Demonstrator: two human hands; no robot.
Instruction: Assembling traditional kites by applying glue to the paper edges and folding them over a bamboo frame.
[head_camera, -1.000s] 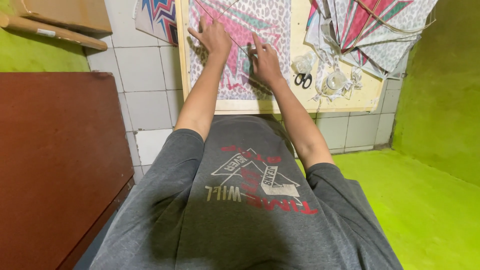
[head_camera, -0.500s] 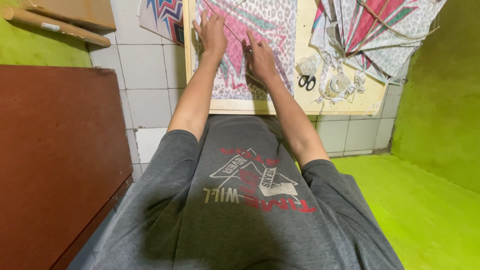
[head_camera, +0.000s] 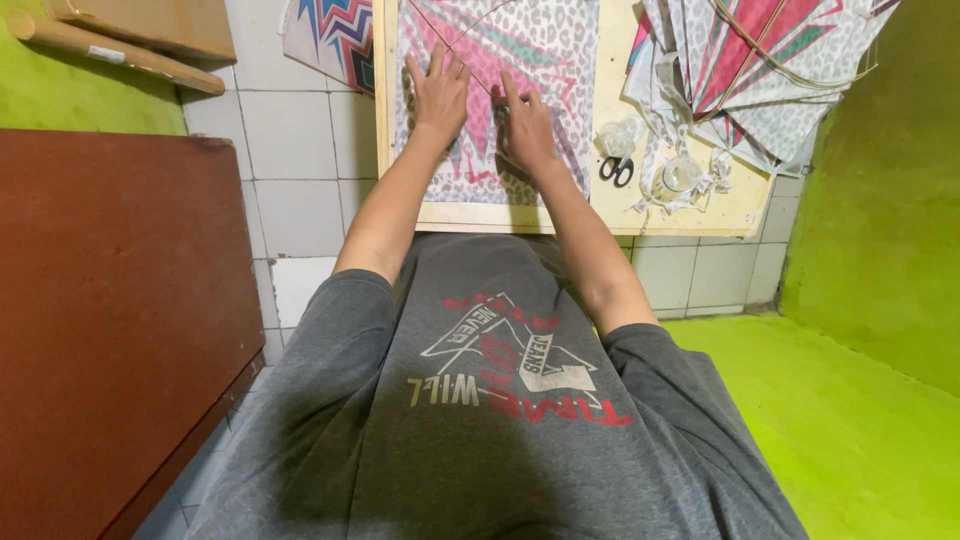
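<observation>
While a brown wooden panel (head_camera: 110, 320) fills the space well left of it, the pale wooden board (head_camera: 615, 205) lies on the white tiled floor (head_camera: 300, 170); on the board's left half rests the patterned kite sheet (head_camera: 545, 50), crossed by a thin stick (head_camera: 455, 55); a heap of finished kites (head_camera: 760, 70) covers the board's right end; both hands press flat on the sheet, fingers spread, left hand (head_camera: 438, 92) and right hand (head_camera: 527, 125) close together, gripping nothing; black scissors (head_camera: 616, 170) lie just right of the sheet

leopard-spotted pink-and-teal kite sheet (head_camera: 540, 60), black scissors (head_camera: 616, 170), pale wooden board (head_camera: 640, 205)
</observation>
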